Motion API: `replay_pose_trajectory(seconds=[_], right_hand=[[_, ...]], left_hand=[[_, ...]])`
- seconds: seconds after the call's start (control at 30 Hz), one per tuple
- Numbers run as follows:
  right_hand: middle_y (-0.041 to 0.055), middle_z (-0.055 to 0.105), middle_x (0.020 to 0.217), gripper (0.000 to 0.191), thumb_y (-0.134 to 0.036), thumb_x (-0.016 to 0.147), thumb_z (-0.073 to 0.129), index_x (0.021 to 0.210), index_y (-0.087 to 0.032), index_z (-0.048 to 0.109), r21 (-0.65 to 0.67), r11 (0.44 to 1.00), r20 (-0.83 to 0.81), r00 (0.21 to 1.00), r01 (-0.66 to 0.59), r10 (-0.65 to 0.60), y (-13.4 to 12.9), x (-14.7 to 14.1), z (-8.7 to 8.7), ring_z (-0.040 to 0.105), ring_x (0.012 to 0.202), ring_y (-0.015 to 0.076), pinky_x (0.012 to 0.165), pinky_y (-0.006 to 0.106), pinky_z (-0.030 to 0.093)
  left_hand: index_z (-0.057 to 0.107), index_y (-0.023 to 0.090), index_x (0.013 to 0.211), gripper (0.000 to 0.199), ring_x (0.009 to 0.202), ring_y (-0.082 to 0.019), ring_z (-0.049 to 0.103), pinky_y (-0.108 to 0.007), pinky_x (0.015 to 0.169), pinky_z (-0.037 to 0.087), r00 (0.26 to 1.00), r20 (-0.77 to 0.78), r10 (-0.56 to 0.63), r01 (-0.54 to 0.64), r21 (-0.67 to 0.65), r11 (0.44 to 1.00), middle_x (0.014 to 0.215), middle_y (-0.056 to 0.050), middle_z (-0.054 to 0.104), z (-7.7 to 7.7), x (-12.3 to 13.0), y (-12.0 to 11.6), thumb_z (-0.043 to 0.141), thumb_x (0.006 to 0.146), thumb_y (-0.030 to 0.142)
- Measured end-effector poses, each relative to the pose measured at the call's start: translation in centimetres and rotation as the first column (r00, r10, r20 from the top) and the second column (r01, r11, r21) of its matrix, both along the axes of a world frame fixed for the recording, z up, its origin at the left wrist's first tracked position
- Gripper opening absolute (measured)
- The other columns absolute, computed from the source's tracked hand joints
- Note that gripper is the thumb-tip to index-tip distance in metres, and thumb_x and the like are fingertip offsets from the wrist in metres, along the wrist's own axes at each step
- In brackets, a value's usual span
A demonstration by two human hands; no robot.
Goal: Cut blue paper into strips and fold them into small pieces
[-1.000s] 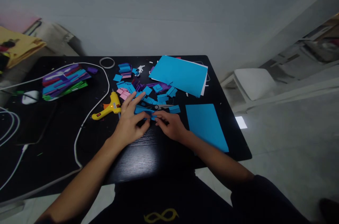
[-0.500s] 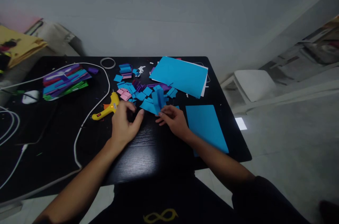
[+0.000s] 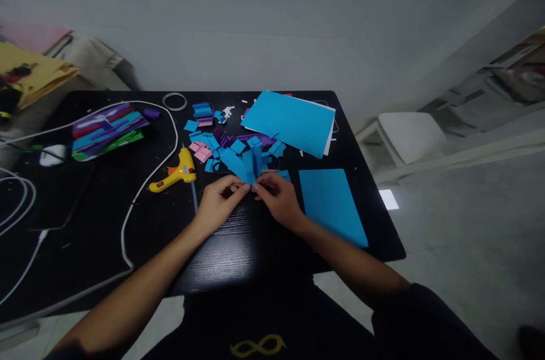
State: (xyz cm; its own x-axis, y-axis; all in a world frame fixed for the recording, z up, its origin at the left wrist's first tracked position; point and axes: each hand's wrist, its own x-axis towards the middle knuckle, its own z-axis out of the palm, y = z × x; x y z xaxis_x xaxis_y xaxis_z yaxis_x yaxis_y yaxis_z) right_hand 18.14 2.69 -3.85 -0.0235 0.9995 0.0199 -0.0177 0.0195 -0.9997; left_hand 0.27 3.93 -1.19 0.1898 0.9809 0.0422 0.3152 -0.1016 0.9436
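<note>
Both hands meet at a folded piece of blue paper (image 3: 251,164) that stands up above the fingertips. My left hand (image 3: 219,198) is closed, its thumb and fingers pinching the paper's lower left edge. From the other side my right hand (image 3: 279,198) pinches the same piece near its bottom corner. Just behind lies a heap of small blue paper pieces (image 3: 204,139), with pink paper pieces (image 3: 201,150) and purple ones among them. A yellow glue gun (image 3: 174,172) with a glue stick rests left of my left hand. The fingers partly hide the paper's lower edge.
Large blue sheets (image 3: 289,121) lie at the back right, and another blue sheet (image 3: 332,204) beside my right forearm. A white cable (image 3: 128,218) curves across the black table (image 3: 230,263). Coloured strips (image 3: 106,132) are stacked at left. A white stool (image 3: 409,135) stands beyond the right edge.
My left hand has moved right, away from the glue gun, and now grips the blue paper beside my right hand. More of the glue gun and its stick shows.
</note>
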Motion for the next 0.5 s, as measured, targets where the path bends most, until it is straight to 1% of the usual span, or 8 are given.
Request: replay_pose_trajectory(seconds=[0.1, 0.2, 0.27, 0.33, 0.5], right_hand=[[0.0035, 0.075, 0.085, 0.011, -0.032, 0.089, 0.073, 0.092, -0.021, 0.072, 0.073, 0.997, 0.145, 0.989, 0.005, -0.016, -0.12, 0.13, 0.05, 0.075, 0.08, 0.0194, 0.067, 0.03, 0.065], [0.0042, 0.075, 0.087, 0.007, -0.028, 0.091, 0.071, 0.091, -0.021, 0.073, 0.136, 0.991, 0.252, 0.967, 0.004, -0.039, -0.14, 0.21, 0.38, 0.074, 0.08, 0.0194, 0.067, 0.03, 0.062], [0.0049, 0.075, 0.091, 0.006, -0.026, 0.09, 0.071, 0.09, -0.021, 0.074, 0.164, 0.986, 0.282, 0.957, 0.021, -0.068, -0.17, 0.21, 0.61, 0.073, 0.081, 0.0189, 0.066, 0.029, 0.061], [0.0065, 0.074, 0.099, 0.005, -0.026, 0.09, 0.073, 0.09, -0.021, 0.074, 0.177, 0.983, 0.288, 0.953, 0.04, -0.091, -0.24, 0.19, 0.76, 0.073, 0.084, 0.0188, 0.065, 0.027, 0.061], [0.011, 0.069, 0.119, 0.005, -0.025, 0.091, 0.073, 0.092, -0.021, 0.075, 0.183, 0.982, 0.294, 0.951, 0.045, -0.099, -0.4, 0.18, 0.59, 0.072, 0.105, 0.0217, 0.072, 0.027, 0.065]], left_hand=[[0.074, 0.019, 0.08, 0.023, 0.065, -0.014, 0.061, -0.025, 0.063, 0.047, 0.999, -0.041, -0.015, 0.018, 0.063, 0.998, 0.07, 0.0, 0.068, -0.17, -0.04, -0.11, 0.071, 0.089, 0.039], [0.075, 0.019, 0.08, 0.022, 0.067, -0.015, 0.063, -0.026, 0.065, 0.047, 0.995, -0.098, -0.034, 0.044, 0.101, 0.994, 0.071, 0.0, 0.069, -0.36, -0.09, -0.14, 0.069, 0.09, 0.037], [0.075, 0.019, 0.081, 0.022, 0.067, -0.015, 0.064, -0.026, 0.065, 0.047, 0.992, -0.12, -0.042, 0.055, 0.103, 0.993, 0.071, -0.001, 0.069, -0.53, -0.13, -0.13, 0.069, 0.091, 0.037], [0.075, 0.018, 0.081, 0.022, 0.066, -0.015, 0.063, -0.026, 0.064, 0.047, 0.99, -0.13, -0.05, 0.063, 0.102, 0.993, 0.071, -0.001, 0.068, -0.66, -0.15, -0.12, 0.068, 0.091, 0.037], [0.073, 0.018, 0.082, 0.02, 0.067, -0.015, 0.062, -0.026, 0.064, 0.046, 0.987, -0.144, -0.065, 0.082, 0.109, 0.991, 0.072, 0.0, 0.067, -0.61, -0.13, -0.05, 0.066, 0.091, 0.035]])
